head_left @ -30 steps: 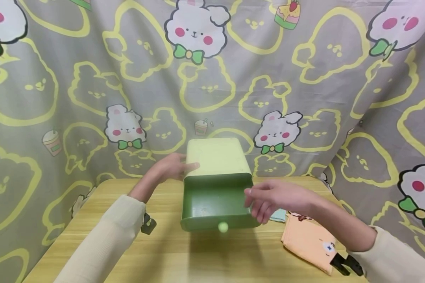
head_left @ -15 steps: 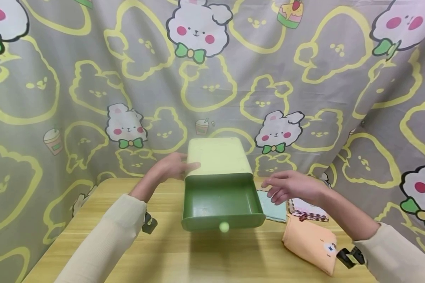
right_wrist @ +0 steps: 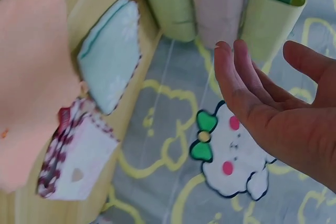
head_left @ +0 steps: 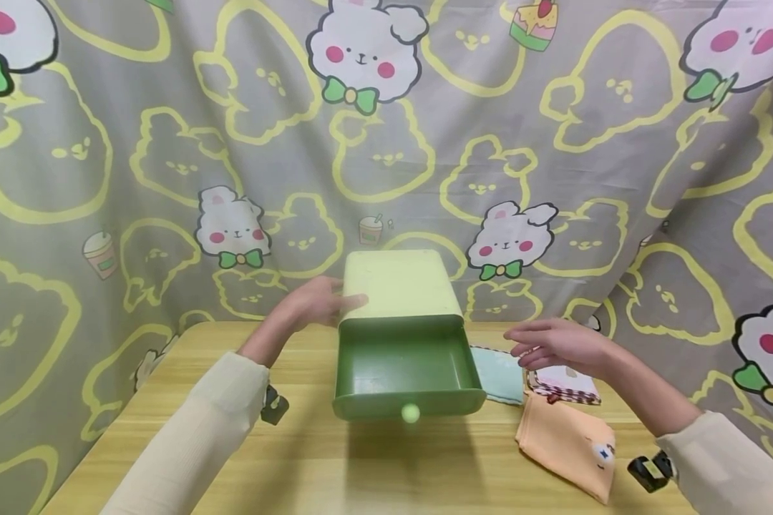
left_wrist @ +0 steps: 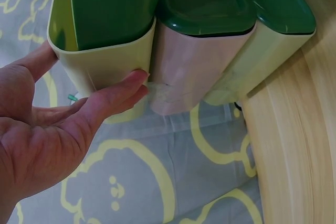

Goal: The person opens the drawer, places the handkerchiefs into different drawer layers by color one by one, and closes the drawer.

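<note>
The left hand (head_left: 315,304) is laid with straight fingers against the side of the pale green drawer box (head_left: 399,290); nothing is gripped. The right hand (head_left: 557,343) is held open and empty above the folded cloths (head_left: 563,383). The box could be tipped forward by its pulled-out drawer (head_left: 406,372) if so light a brace slips.

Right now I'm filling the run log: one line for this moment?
left hand touches light green plastic box | dark green drawer open | right hand open above folded cloths

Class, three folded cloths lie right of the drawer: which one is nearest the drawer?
The light blue cloth, lying right beside the drawer; the checked cloth and orange cloth lie farther right.
</note>
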Motion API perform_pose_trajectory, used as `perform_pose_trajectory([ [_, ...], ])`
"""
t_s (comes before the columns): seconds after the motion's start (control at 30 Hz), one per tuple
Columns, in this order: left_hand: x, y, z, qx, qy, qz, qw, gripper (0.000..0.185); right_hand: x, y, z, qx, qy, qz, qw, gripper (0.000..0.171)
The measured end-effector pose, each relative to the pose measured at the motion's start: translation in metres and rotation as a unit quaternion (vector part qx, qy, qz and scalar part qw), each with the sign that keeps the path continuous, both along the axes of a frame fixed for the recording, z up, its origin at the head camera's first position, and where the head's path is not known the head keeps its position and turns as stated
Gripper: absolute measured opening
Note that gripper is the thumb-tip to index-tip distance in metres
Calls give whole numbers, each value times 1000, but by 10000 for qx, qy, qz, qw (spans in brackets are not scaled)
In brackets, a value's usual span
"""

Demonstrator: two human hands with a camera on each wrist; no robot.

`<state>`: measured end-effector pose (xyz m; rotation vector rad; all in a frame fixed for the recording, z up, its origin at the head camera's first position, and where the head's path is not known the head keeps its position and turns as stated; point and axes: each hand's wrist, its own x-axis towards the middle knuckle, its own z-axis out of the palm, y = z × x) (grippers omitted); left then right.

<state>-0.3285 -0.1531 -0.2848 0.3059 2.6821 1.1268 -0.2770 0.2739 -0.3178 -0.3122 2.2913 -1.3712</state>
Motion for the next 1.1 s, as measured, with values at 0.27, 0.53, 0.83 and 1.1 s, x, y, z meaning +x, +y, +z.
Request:
perform_pose_trajectory([
  [0.27, 1, 1, 0, 105, -39, 7, 9999, 70, -7, 31, -27, -17, -225, -268, 9994, 58],
  [0.53, 2, 2, 1, 132, -51, 20, 9999, 69, -4, 60, -49, 194, -389, -398, 9983, 57],
  [0.83, 2, 1, 1, 116, -82, 38, 9999, 69, -3, 82, -74, 399, -562, -683, 9953, 53],
  [1.1, 1, 1, 1, 51, -43, 18, 10000, 69, 0, 93, -92, 518, -583, -638, 9949, 41],
])
